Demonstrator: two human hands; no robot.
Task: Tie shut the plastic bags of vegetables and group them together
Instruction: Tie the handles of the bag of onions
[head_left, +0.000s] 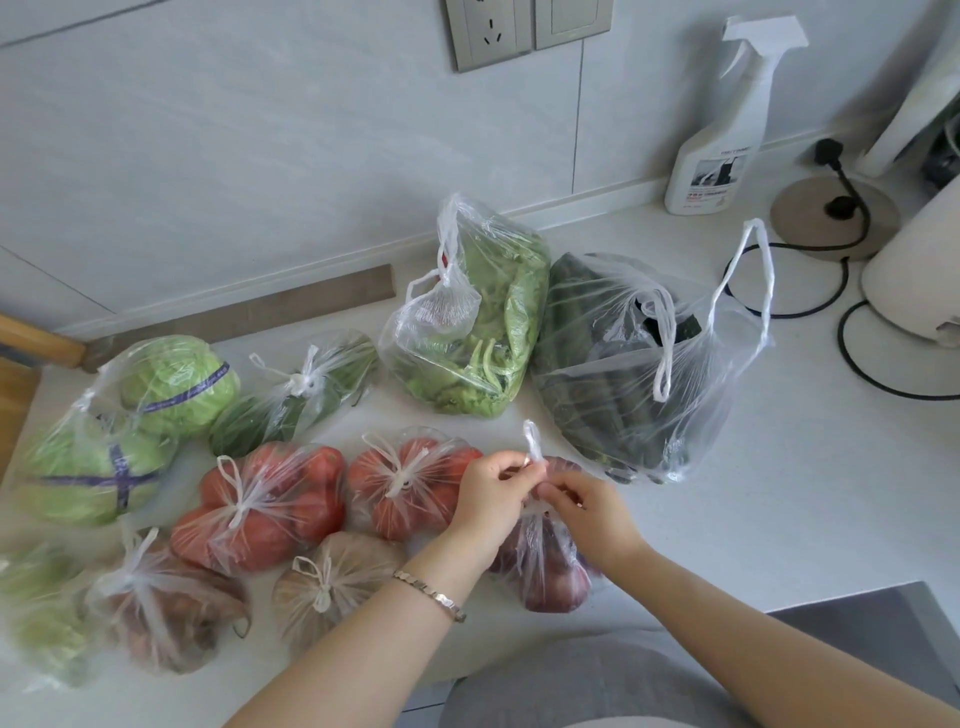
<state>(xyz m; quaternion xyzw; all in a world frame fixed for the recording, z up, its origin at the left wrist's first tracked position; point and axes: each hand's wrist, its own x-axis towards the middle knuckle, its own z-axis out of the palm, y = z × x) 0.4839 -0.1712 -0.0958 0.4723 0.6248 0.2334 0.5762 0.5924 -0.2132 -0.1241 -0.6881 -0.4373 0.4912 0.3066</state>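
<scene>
My left hand (491, 493) and my right hand (584, 506) both pinch the handles of a clear bag of purple-red vegetables (550, 577) at the counter's front. One handle (532, 441) sticks up between my fingers. To the left lie knotted bags: two of tomatoes (260, 501) (410, 483), a brownish one (332, 582), a potato-like one (166, 608), cabbages (130, 426) and dark green vegetables (296, 395). Behind stand a bag of leafy greens (467, 322) and a big bag of dark cucumbers (639, 374) with loose handles.
A white spray bottle (727, 130) stands against the wall at the back right. Black cables (810, 291) and white appliances (914, 270) fill the right rear. A wooden-handled cleaver (234, 317) lies at the back left. The counter edge runs along the front.
</scene>
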